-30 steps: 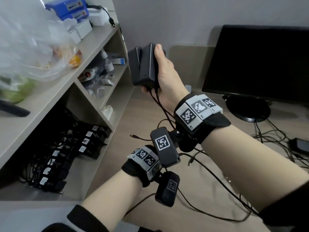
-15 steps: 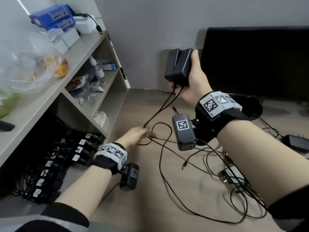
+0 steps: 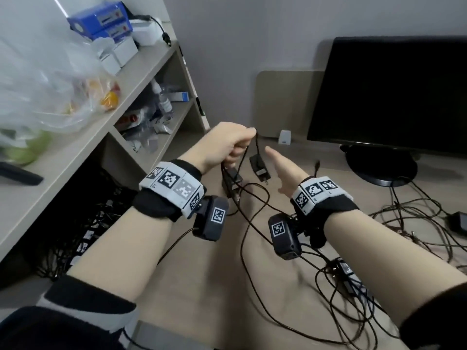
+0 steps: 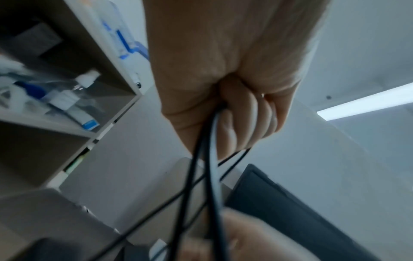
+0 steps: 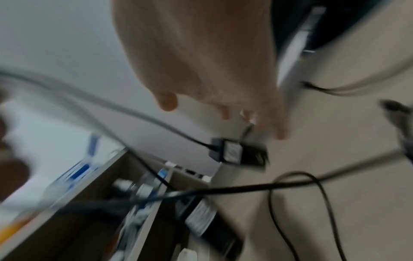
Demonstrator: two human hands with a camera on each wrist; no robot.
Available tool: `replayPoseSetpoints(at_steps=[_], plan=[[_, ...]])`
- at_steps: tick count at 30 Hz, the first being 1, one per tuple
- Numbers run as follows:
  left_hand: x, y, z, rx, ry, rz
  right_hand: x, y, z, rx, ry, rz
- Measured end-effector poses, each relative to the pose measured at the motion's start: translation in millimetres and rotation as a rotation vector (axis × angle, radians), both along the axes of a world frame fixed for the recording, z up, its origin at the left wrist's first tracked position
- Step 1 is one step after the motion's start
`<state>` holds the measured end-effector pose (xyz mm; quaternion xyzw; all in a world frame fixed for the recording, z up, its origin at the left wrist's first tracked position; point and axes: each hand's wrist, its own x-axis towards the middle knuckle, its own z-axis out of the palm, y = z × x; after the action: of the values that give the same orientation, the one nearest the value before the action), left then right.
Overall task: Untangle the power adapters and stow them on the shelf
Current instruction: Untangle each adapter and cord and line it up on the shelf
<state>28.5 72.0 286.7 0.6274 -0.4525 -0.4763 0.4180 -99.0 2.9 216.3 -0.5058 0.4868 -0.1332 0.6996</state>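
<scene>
My left hand [image 3: 233, 147] is raised in a fist and grips a bunch of thin black cables [image 4: 211, 144]. Two black power adapters hang from those cables: one [image 3: 260, 168] just left of my right hand, the other [image 3: 231, 184] lower, under my left hand. The right wrist view shows the hanging adapter [image 5: 236, 152] just beyond my fingertips [image 5: 280, 136]. My right hand [image 3: 278, 165] is open with straight fingers and holds nothing. The shelf [image 3: 75, 152] stands at the left. Its bottom compartment holds several stowed adapters [image 3: 83, 223].
A black monitor [image 3: 389, 97] on a round stand fills the right. Tangled cables [image 3: 409, 223] and more adapters [image 3: 350, 274] lie on the floor at the right. A plastic bag [image 3: 45, 79] and boxes sit on the shelf top.
My right hand has let go of the two adapters it held up and opened. My left hand took the cables and lifted them, so the adapters now dangle from it.
</scene>
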Motion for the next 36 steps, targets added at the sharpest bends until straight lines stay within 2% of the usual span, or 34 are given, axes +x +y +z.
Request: replayPoseSetpoints(at_steps=[2, 5, 10, 12, 15, 20, 22, 25, 27, 30, 32, 34, 36], plan=[[-1, -3, 0, 0.03, -0.01, -0.018, 12, 6, 13, -0.042, -0.199, 0.109], [6, 1, 3, 0.056, 0.013, 0.006, 21, 6, 33, 0.096, -0.398, 0.219], [14, 19, -11, 0.047, 0.012, 0.074, 18, 0, 46, -0.018, -0.404, 0.281], [10, 29, -29, 0.044, 0.075, 0.091, 17, -4, 51, -0.109, -0.39, 0.293], [-7, 41, -63, 0.148, 0.163, 0.063, 12, -13, 63, -0.2, -0.46, 0.209], [-40, 33, -119, 0.492, -0.113, -0.143, -4, -35, 82, -0.285, -0.542, -0.025], [-38, 28, -131, 0.502, -0.125, -0.118, -12, -43, 86, -0.377, -0.492, -0.058], [-16, 13, -110, 0.205, -0.02, 0.133, -25, -53, 76, -0.604, -0.3, -0.023], [-2, 1, -67, -0.023, 0.129, 0.25, -30, -56, 64, -0.666, -0.195, 0.047], [2, -15, 10, -0.318, 0.187, 0.189, -26, -48, 45, -0.615, -0.101, 0.243], [0, -21, 47, -0.412, 0.213, 0.122, -19, -36, 41, -0.575, -0.043, 0.37], [0, -28, 68, -0.445, 0.195, 0.088, -13, -27, 43, -0.425, -0.1, 0.443], [5, -32, 77, -0.482, 0.142, 0.124, -10, -24, 47, -0.212, -0.214, 0.513]])
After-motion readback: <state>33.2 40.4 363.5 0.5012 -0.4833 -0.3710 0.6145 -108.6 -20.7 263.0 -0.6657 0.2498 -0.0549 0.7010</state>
